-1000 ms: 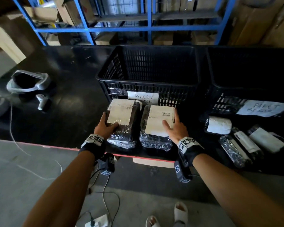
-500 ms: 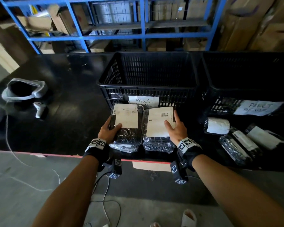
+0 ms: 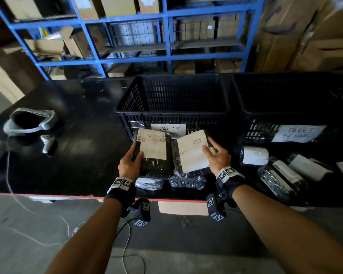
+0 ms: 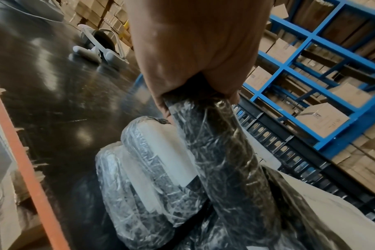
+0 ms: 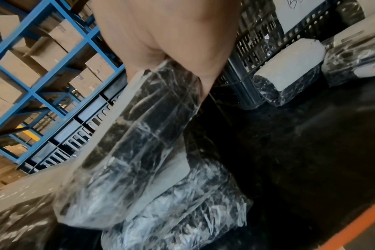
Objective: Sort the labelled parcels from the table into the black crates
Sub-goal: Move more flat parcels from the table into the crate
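My left hand (image 3: 132, 158) grips a black plastic-wrapped parcel (image 3: 153, 153) with a pale label, lifted off the table. My right hand (image 3: 213, 153) grips a second labelled parcel (image 3: 190, 153) beside it, tilted up. Both hang just in front of the left black crate (image 3: 172, 113), tagged "PAKET". More wrapped parcels (image 3: 150, 183) lie on the table under them. In the left wrist view the palm (image 4: 193, 50) clamps the parcel's edge (image 4: 220, 152). The right wrist view shows the palm (image 5: 171, 33) holding its parcel (image 5: 139, 143).
A second black crate (image 3: 289, 111) tagged "PAKET BESAR" stands at the right, with several wrapped parcels (image 3: 254, 156) on the table before it. A headset (image 3: 30, 121) and a white controller (image 3: 47, 142) lie at the left. Blue shelving (image 3: 166, 36) with cartons stands behind.
Both hands have lifted their parcels off the stacks and up toward the left crate; the right parcel has tilted. Lower parcels stayed on the table.
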